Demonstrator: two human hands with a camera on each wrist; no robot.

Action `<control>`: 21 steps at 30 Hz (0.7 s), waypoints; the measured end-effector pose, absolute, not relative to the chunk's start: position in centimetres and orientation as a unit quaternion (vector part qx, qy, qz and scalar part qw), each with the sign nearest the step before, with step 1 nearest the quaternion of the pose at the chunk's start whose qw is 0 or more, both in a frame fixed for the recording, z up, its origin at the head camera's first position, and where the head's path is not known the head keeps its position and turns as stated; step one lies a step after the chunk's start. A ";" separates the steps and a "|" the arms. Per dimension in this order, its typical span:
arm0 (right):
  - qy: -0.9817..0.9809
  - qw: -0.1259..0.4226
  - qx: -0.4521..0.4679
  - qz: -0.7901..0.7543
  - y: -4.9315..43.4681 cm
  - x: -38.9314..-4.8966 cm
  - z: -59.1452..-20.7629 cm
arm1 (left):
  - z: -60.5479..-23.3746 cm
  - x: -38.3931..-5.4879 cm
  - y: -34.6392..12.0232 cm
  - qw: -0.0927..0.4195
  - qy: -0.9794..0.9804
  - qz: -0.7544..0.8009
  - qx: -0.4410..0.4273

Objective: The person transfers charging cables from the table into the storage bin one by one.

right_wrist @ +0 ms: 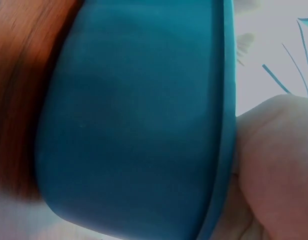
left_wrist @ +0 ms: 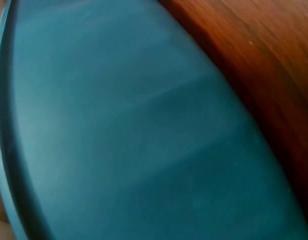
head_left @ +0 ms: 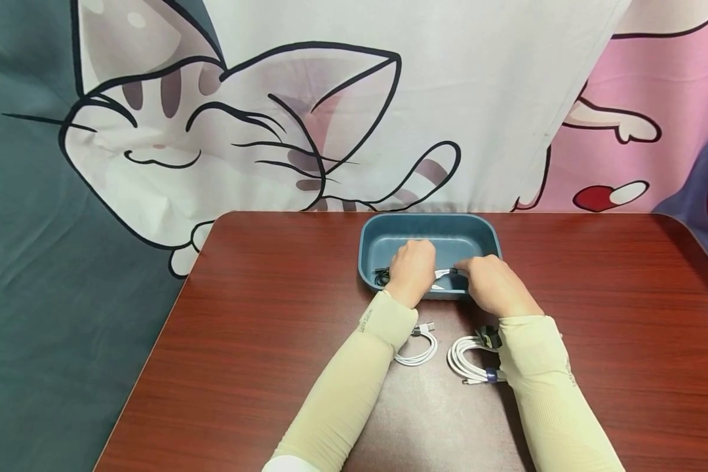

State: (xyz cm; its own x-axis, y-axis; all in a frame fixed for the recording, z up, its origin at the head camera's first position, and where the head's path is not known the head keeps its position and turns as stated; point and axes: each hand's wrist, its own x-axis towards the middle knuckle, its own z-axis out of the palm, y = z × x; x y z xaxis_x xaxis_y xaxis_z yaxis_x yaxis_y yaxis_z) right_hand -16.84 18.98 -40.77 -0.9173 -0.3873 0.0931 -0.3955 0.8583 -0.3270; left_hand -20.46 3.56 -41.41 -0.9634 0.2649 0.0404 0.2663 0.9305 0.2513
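A blue-grey plastic bin sits at the table's far edge. Both my hands reach over its near rim. Inside, my left hand, fingers curled and mostly hidden, grips a white cable. My right hand pinches the dark end of that cable with its fingertips. Just left of the left hand a black coiled cable lies in the bin. The left wrist view shows only the bin's outer wall close up. In the right wrist view, part of the right hand is beside the bin's rim.
On the reddish-brown wooden table, a small coiled white cable lies by the left forearm. A thicker white coil with a dark blue tie lies partly under the right wrist. A cartoon-printed curtain hangs behind.
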 end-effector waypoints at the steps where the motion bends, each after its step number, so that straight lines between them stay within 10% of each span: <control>1: -0.964 0.009 0.202 0.172 19.0 -16.8 -40.7 | -41.4 -20.5 3.6 0.004 -0.982 -0.128 -0.136; 21: -0.971 -0.002 0.176 0.163 18.7 -16.6 -40.6 | -41.7 -20.7 3.4 0.002 -0.983 -0.130 -0.129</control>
State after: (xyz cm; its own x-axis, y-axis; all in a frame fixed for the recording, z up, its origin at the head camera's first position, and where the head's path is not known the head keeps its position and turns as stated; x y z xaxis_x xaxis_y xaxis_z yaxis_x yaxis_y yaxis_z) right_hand -16.64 18.71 -40.65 -0.9384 -0.3416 0.0527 -0.3401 0.8853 -0.3172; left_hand -20.69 3.41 -41.68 -0.9668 0.2526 0.0378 0.2537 0.9331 0.2548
